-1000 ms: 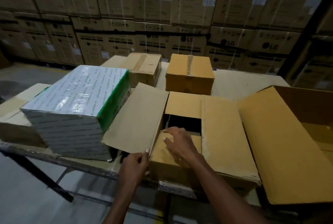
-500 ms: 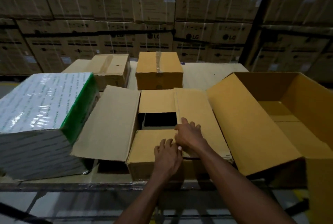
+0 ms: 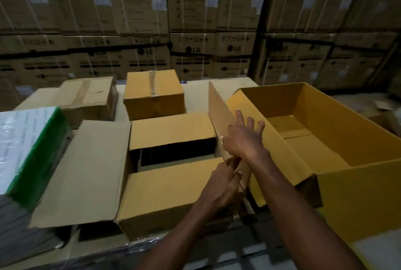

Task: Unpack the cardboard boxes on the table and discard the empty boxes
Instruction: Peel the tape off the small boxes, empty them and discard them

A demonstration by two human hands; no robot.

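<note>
Open cardboard box (image 3: 173, 191), near table edge: right flap (image 3: 219, 113) stands upright, left hand (image 3: 223, 180) pinching its near end, right hand (image 3: 245, 139) pressed against it with fingers spread. Left flap (image 3: 86, 172) lies flat beside a wrapped white-and-green bundle (image 3: 28, 150). Two taped boxes (image 3: 154, 93) sit behind; a large empty box (image 3: 325, 139) sits just right.
</note>
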